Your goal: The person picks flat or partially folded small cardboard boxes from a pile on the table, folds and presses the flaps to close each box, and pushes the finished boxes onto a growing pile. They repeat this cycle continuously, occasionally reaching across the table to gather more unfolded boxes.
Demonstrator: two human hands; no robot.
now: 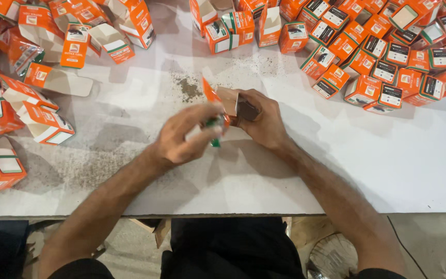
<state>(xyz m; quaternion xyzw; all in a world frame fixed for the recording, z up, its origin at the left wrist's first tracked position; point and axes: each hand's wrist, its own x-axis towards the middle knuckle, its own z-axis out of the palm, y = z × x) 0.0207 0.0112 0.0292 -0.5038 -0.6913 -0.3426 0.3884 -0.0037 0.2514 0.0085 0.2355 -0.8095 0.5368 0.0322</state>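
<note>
My right hand [265,120] holds a small orange carton [229,102] at the middle of the white table [388,155], with the carton's open end and its flaps facing my left hand. My left hand [188,135] is blurred; its fingers pinch a small white and green object [213,127] right at the carton's opening. Whether that object is a flap or a separate item I cannot tell.
Several closed orange cartons [383,67] are heaped at the back right. More open, unfolded cartons [37,77] lie scattered along the left and back left. A dark stain [188,89] marks the table behind the hands. The table's front edge runs just above my lap.
</note>
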